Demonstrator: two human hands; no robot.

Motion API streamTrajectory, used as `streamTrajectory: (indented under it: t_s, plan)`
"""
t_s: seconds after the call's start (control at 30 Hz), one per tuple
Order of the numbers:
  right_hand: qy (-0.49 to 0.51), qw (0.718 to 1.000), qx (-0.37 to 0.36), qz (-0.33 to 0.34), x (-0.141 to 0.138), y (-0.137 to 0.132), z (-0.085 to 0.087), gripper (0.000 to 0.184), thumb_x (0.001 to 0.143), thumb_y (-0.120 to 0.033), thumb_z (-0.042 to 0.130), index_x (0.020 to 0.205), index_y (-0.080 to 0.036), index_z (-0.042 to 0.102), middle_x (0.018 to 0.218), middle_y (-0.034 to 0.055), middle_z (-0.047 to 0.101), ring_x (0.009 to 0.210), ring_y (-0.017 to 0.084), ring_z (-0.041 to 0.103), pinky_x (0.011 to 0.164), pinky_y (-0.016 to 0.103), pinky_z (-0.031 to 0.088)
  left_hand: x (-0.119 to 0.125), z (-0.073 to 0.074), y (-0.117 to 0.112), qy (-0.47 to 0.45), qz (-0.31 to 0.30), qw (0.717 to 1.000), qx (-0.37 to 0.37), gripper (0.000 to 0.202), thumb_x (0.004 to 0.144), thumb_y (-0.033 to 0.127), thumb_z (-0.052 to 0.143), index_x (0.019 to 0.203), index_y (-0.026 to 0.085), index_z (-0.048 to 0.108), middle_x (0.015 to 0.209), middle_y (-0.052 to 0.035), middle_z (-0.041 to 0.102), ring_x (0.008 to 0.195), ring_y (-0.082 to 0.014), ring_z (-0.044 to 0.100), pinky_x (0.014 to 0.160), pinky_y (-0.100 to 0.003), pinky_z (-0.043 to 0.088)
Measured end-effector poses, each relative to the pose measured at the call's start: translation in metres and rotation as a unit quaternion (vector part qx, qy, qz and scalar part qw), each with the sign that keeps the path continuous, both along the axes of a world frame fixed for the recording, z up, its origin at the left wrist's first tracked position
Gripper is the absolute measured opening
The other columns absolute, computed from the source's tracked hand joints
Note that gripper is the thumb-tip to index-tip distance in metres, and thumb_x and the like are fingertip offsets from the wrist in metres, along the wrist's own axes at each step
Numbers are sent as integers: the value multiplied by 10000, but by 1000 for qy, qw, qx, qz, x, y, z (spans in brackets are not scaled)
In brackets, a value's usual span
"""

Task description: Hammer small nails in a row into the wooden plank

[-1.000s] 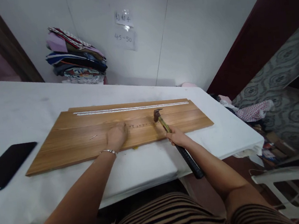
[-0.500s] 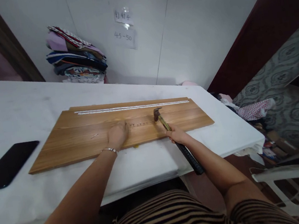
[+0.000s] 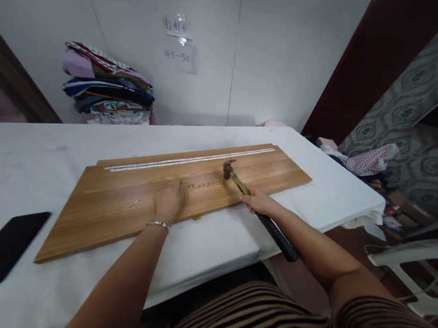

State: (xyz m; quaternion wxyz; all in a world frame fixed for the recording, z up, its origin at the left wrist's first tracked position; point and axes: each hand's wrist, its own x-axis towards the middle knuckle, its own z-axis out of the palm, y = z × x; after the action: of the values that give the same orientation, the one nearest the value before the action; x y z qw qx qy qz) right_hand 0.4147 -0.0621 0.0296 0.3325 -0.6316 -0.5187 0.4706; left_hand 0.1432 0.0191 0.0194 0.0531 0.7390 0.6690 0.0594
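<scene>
A claw hammer (image 3: 237,181) with a rusty head, yellowish shaft and black grip is held in my right hand (image 3: 257,199), its head just above the wooden board (image 3: 101,215). My left hand (image 3: 168,199), slightly blurred, is closed low over the board with its fingertips pinched together. What they hold is too small to make out. Right beside these fingertips, a row of small nails (image 3: 204,184) stands in the board, running toward the hammer head. A loose nail (image 3: 135,203) lies on the wood to the left of my left hand.
White tape-like strips (image 3: 186,160) run along the board's far side. A black phone-like slab (image 3: 11,245) lies on the white-covered table (image 3: 61,146) at left. Folded clothes (image 3: 111,86) are stacked against the wall. A white plastic stool (image 3: 427,271) stands at lower right.
The camera view has shifted slightly, so the board and table appear a little lower and further left. Both hands and the hammer keep nearly the same places over the board.
</scene>
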Motion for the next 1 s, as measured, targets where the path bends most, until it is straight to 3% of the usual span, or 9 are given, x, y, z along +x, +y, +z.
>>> streamTrajectory:
  t_s: [0.17, 1.0]
  plan:
    - [6, 1000, -6, -3, -2, -3, 3, 171, 818, -184, 580, 919, -242, 456, 499, -130, 353, 363, 86, 339, 350, 188, 303, 0, -2, 2, -30, 4, 1000, 6, 501, 1009, 299, 270, 1313, 127, 629, 1242, -187, 732, 1113, -294, 701, 913, -372, 518]
    - [1, 1000, -13, -2, 2, 2, 1, 177, 820, -208, 607, 936, -240, 477, 498, -124, 368, 365, 87, 347, 352, 187, 316, 1, 2, 1, -9, 4, 1000, -5, 488, 1010, 331, 263, 1170, 130, 678, 1132, -200, 754, 1037, -312, 718, 847, -384, 517]
